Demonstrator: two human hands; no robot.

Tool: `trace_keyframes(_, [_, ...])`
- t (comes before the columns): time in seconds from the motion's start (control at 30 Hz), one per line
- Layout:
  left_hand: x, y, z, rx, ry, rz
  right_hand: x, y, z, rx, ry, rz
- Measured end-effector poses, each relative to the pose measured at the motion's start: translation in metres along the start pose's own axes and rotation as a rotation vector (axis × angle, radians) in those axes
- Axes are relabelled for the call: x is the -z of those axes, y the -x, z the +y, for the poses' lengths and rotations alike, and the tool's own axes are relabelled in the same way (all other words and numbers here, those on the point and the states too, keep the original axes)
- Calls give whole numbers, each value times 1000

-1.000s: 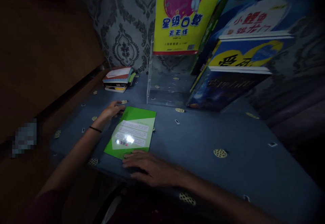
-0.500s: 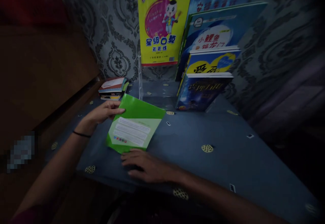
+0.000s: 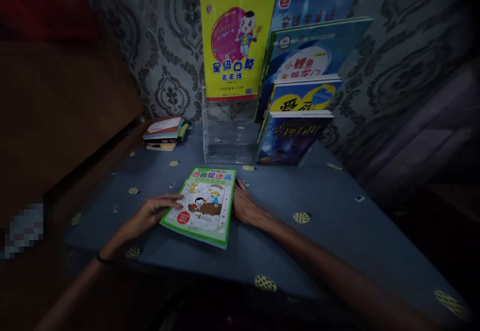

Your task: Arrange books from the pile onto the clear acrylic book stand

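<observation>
A book [image 3: 204, 206] is over the near part of the table [image 3: 330, 251], between the left hand [image 3: 150, 213] at its left edge and the right hand [image 3: 245, 205] at its right. Behind it stands a rack [image 3: 204, 143] with upright books [image 3: 290, 138] in its right side; a book stack [image 3: 164, 130] lies left of the rack, before the wall [image 3: 168, 66].

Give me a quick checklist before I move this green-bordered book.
1. Green-bordered book, illustrated cover up: ok.
2. Lying flat on the table: cannot tell.
3. Left hand touching the book: ok, over its left edge.
4. Right hand holding the book: cannot tell; partly hidden at its right edge.
5. Yellow book standing on the clear stand: ok.
6. Stack of books squared up: not ok, edges uneven.
</observation>
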State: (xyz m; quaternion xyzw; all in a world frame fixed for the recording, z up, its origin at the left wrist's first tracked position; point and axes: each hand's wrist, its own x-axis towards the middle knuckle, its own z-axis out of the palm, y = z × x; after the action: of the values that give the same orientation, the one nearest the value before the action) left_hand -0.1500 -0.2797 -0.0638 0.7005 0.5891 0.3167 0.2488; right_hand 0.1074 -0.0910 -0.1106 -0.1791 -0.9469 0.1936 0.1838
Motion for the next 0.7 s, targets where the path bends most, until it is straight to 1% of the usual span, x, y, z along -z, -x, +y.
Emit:
trace_keyframes(0.07, [-13, 8, -14, 5, -51, 0, 1, 1, 3, -46, 56, -66])
trace_keyframes(0.13, [-18, 11, -18, -16, -108, -14, 5, 2, 6, -96, 118, -119])
trace_keyframes(0.17, [-17, 12, -17, -27, -130, -25, 8, 3, 8, -117, 147, -124])
trace_keyframes(0.23, [-13, 9, -14, -34, -159, -52, 10, 5, 14, -153, 171, -94])
trace_keyframes(0.33, [-10, 0, -9, -17, -211, -67, 10, 8, 28, -201, 127, -19])
trace_keyframes(0.47, [-19, -14, -8, 37, -369, -52, 5, 9, 41, -265, 16, 81])
trace_keyframes(0.6, [-29, -19, -3, 46, -413, -76, 3, 6, 41, -289, -26, 129])
trace_keyframes(0.7, [-29, -20, 6, 41, -416, -82, 4, 3, 38, -281, 8, 147])
